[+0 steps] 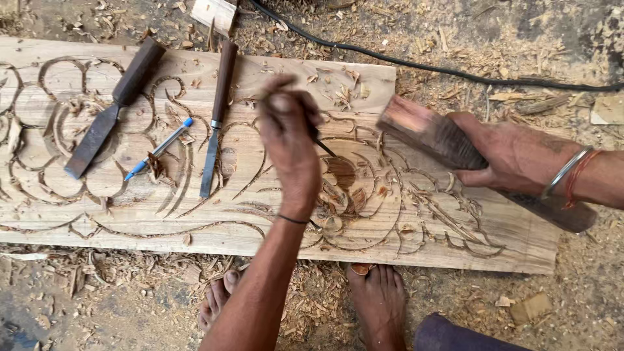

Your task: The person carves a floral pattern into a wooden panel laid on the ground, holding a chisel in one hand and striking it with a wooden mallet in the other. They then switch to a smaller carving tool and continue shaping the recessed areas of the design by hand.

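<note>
Left hand (290,140) was closed around a thin chisel (325,148), whose dark blade was seen slanting down to the carved plank (195,214) just right of the fingers; most of the handle was hidden inside the fist. Right hand (513,156) was wrapped around a wooden mallet (429,133), a thick block held raised and tilted above the plank, well apart from the chisel's top. The plank was laid flat on the floor among wood chips (312,305), with two bare feet at its near edge. Scroll and leaf patterns were cut across it.

The chisel was judged stiff, light and sharp at the tip, best gripped on the handle, away from the edge. The mallet was judged heavy and hard, with a rough surface unlikely to slip.

On the plank's left part were laid a broad chisel (110,110), a blue pen (159,148) and a narrow chisel (218,114). A black cable (416,64) was run across the floor beyond.
</note>
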